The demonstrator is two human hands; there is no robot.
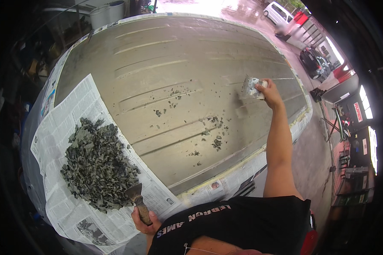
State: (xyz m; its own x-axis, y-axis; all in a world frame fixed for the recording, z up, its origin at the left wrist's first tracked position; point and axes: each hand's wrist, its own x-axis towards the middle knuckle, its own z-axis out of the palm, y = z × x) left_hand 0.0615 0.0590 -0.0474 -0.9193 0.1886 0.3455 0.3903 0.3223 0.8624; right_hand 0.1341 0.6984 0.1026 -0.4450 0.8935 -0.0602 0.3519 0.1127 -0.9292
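Note:
My left hand (145,225) is closed round the worn handle of a scraper (141,207) at the lower left. Its flat blade points away from me, at the near right edge of a heap of grey-green paint flakes (100,163). The heap lies on a spread sheet of newspaper (55,127). My right arm reaches out over the ribbed, dull olive-grey vehicle roof (157,46). At its end my right hand (271,92) grips a flat, whitish, smudged pad (250,88), whose kind I cannot make out. Loose flakes (217,142) lie scattered on the roof's middle.
Newspaper and yellowish masking tape (303,121) line the roof's edge. White buckets (101,18) stand beyond the far left. To the right are a dark car (315,63), a stand (338,121) and workshop walls. Farther off is a white van (278,13).

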